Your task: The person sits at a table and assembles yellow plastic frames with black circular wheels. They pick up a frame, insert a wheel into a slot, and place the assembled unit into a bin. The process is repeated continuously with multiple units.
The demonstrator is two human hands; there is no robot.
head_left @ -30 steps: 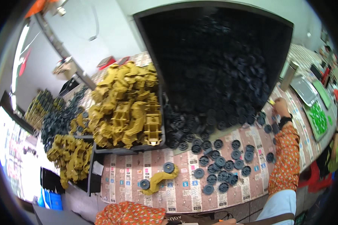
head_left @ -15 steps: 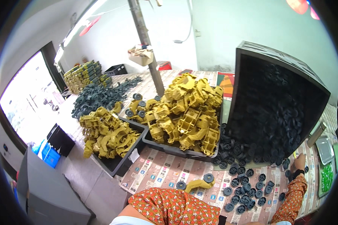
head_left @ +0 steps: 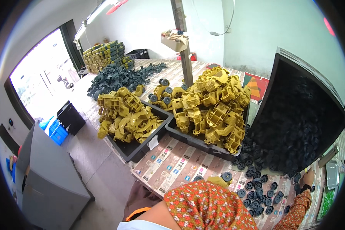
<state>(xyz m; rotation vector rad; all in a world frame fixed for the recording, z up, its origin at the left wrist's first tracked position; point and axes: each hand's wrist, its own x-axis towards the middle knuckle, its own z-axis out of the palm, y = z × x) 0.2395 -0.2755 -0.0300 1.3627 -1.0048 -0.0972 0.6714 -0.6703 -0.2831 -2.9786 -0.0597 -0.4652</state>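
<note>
Right hand (head_left: 307,178) out at far right, palm-down by the look of it, near the lower corner of a tipped black bin (head_left: 291,69). Seems loosely curled; cannot tell pinching from empty, with fingertips too small to read. Just beside it, a dark wheel (head_left: 297,177). Left hand below the frame, state unknown; in view only a floral sleeve (head_left: 207,201).

Reads as the fetching part of fitting wheels to a toy vehicle body. Probably calls next for a secure pinch on a small part, then a clear path back over the loose wheels (head_left: 250,185) without scattering them.

Just beyond the left sleeve, on the patterned table (head_left: 172,166): yellow body (head_left: 218,181), half hidden. Lies with its long axis roughly left to right across the wearer's front. Shows a grey wheel (head_left: 226,176) at the right end, flat face up, and another (head_left: 198,178) to the left, mostly covered. Cannot tell front from rear.

Farther out, to the left of the bin: yellow bodies (head_left: 218,111) heaped in a black tray (head_left: 203,145). At the right rim, small green pieces (head_left: 326,201).
</note>
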